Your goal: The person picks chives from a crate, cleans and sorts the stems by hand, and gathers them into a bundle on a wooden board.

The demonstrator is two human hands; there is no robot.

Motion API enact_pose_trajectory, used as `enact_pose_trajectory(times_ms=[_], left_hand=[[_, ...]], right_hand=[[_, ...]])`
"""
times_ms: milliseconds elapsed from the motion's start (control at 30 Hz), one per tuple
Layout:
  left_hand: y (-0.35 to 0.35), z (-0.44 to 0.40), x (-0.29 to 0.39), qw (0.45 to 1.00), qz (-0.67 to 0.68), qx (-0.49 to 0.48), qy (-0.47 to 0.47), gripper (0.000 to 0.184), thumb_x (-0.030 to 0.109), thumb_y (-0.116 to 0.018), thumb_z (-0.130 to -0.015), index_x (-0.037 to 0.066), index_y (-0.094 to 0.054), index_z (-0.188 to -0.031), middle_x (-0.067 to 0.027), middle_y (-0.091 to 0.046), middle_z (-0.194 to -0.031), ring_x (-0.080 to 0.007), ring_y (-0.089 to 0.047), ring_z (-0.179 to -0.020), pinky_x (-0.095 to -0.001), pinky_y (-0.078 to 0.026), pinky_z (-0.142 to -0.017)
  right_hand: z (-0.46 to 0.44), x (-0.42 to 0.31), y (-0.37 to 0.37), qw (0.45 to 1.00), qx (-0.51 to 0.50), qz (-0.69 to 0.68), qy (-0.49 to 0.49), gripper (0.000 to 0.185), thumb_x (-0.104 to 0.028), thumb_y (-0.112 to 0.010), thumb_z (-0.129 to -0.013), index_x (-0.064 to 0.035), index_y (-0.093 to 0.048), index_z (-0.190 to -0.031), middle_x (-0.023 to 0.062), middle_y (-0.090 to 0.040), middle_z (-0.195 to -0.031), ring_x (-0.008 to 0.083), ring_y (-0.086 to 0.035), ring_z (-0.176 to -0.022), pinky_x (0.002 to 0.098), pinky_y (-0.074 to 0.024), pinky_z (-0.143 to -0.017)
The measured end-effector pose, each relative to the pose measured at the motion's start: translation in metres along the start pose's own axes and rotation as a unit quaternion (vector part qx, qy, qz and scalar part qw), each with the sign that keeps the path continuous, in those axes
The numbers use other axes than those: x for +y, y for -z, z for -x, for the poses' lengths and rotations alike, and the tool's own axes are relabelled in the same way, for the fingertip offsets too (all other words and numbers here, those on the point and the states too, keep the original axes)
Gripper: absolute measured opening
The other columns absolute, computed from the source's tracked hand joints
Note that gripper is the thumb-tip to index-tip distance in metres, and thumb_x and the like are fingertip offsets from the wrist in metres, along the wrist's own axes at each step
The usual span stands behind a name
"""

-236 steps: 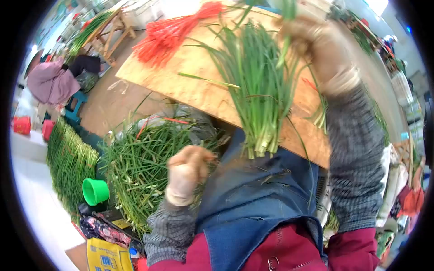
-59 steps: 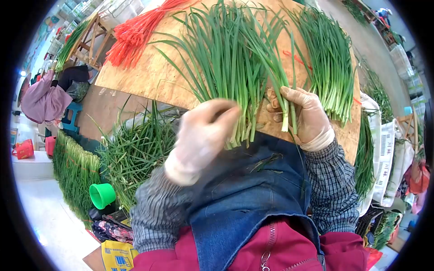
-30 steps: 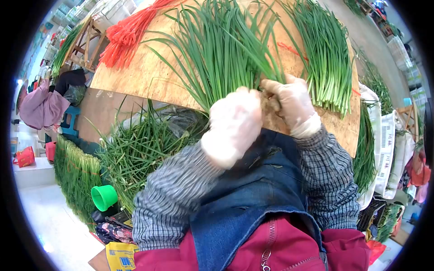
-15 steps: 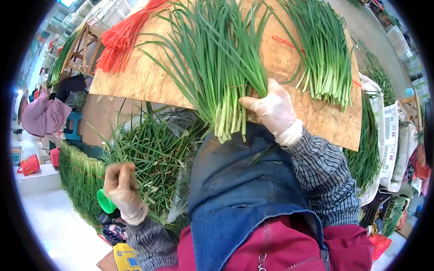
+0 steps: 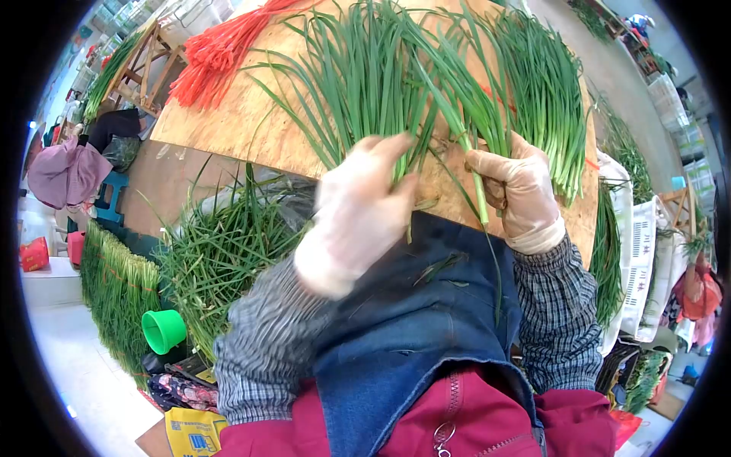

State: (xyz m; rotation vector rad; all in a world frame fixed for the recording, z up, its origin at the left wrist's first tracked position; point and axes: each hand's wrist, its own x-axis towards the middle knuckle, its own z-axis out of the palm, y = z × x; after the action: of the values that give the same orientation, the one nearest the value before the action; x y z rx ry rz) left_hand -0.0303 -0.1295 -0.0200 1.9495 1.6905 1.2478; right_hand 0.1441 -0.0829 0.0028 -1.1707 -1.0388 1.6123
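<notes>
Right hand (image 5: 521, 186) gripping a few green stalks (image 5: 480, 171), pale ends pointing down over the worktop's (image 5: 221, 133) near edge. Left hand (image 5: 365, 206), blurred, is partly curled at the base of the middle bunch (image 5: 365, 84); can't tell if it's gripping anything. Middle bunch is lying at the near edge, second bunch (image 5: 544, 99) along the right edge. Red ties (image 5: 217, 57) are sitting near the far left corner.

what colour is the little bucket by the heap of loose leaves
Bright green, clearest in the head view.
</notes>
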Motion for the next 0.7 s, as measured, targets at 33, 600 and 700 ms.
enact_pose_trajectory(times_ms=[33, 600, 700], left_hand=[[-0.017, -0.012, -0.002, 0.999, -0.027, 0.009, -0.025, 0.027, 0.006, -0.060, -0.074, -0.002, -0.059, -0.101, -0.0180, -0.063, -0.090, -0.0254, -0.062, -0.073, -0.0327, -0.049, -0.064], [0.021, -0.016, 0.001, 0.865, 0.352, -0.143, 0.328, 0.026, 0.023, -0.050, -0.088, 0.002, -0.063, -0.095, 0.0007, -0.055, -0.061, -0.0024, -0.036, -0.042, -0.0178, -0.026, -0.038], [-0.002, -0.020, 0.002, 0.733, 0.532, -0.209, 0.368, 0.027, 0.022, -0.051, -0.088, -0.001, -0.058, -0.101, 0.0008, -0.055, -0.065, -0.0029, -0.039, -0.044, -0.0164, -0.028, -0.040]], right_hand=[[0.001, -0.001, -0.001, 1.000, -0.009, -0.007, 0.003, 0.027, 0.005, -0.062, -0.075, 0.0014, -0.056, -0.101, -0.0017, -0.054, -0.065, 0.0017, -0.038, -0.042, 0.0166, -0.0269, -0.038], [-0.006, 0.024, 0.001, 0.951, -0.174, -0.235, -0.099, 0.021, -0.004, -0.057, -0.079, 0.0051, -0.054, -0.098, 0.0104, -0.061, -0.076, 0.0047, -0.037, -0.040, 0.0177, -0.0279, -0.036], [-0.006, 0.036, 0.004, 0.907, -0.257, -0.322, -0.094, 0.023, -0.009, -0.055, -0.082, 0.0046, -0.052, -0.100, 0.0135, -0.062, -0.081, 0.0060, -0.038, -0.038, 0.0179, -0.0285, -0.035]])
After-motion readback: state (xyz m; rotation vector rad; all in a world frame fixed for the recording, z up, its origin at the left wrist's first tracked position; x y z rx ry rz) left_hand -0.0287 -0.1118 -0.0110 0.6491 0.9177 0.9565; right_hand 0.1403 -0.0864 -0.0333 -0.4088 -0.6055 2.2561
